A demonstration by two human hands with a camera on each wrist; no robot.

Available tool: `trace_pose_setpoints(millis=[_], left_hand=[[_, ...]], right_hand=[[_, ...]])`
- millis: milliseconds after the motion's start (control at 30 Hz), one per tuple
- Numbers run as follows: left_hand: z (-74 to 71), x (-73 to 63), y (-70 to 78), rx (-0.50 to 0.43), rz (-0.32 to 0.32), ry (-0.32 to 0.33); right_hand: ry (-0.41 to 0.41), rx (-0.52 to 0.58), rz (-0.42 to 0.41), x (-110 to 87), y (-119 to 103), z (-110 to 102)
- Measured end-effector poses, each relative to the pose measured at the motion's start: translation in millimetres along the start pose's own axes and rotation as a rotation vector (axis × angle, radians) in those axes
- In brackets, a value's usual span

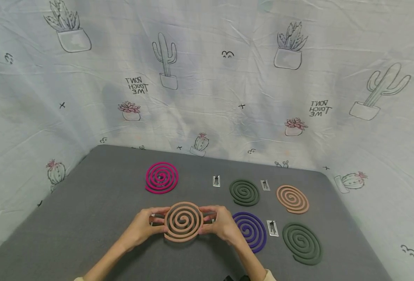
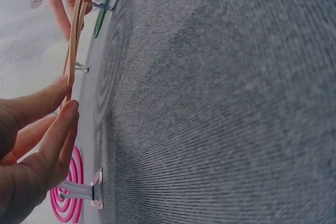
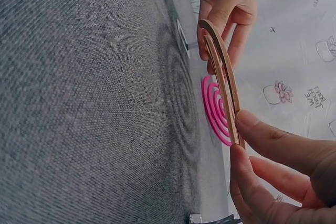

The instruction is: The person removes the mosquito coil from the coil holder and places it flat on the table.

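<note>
Both hands hold a tan mosquito coil point(image 1: 184, 219) by its opposite edges, raised above the grey table. My left hand point(image 1: 144, 226) pinches the left edge between thumb and fingers; my right hand point(image 1: 222, 224) pinches the right edge the same way. Seen edge-on in the left wrist view, the coil point(image 2: 73, 51) is thin, its strands slightly apart. The right wrist view shows the coil point(image 3: 227, 72) slightly bowed. Beyond the left hand, a pink coil point(image 1: 156, 164) sits on a metal stand point(image 2: 97, 188).
To the right lie a purple coil point(image 1: 262, 230), two green coils point(image 1: 245, 203) and another tan coil point(image 1: 302, 206). Silver stands point(image 1: 216, 181) are spread among them on the grey cloth-covered table point(image 1: 87, 218). A printed curtain point(image 1: 207, 78) encloses the back and sides.
</note>
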State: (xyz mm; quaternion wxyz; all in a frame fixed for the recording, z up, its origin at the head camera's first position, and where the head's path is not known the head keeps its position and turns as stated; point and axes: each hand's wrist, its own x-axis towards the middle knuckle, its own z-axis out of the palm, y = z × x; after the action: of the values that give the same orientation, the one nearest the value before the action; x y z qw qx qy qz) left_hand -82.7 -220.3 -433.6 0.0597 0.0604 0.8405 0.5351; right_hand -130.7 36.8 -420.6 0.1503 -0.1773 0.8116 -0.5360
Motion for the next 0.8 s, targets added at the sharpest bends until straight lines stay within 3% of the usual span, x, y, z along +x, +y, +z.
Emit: trace_pose_setpoints(millis=[233, 800], left_hand=[[1.2, -2.6, 1.8, 0.046, 0.011, 0.002], [4.1, -0.4, -0.3, 0.111, 0.045, -0.018]], right_hand=[[0.009, -0.078, 0.001, 1.5, 1.1, 3.7], [0.028, -0.149, 0.012, 4.5, 3.9, 8.7]])
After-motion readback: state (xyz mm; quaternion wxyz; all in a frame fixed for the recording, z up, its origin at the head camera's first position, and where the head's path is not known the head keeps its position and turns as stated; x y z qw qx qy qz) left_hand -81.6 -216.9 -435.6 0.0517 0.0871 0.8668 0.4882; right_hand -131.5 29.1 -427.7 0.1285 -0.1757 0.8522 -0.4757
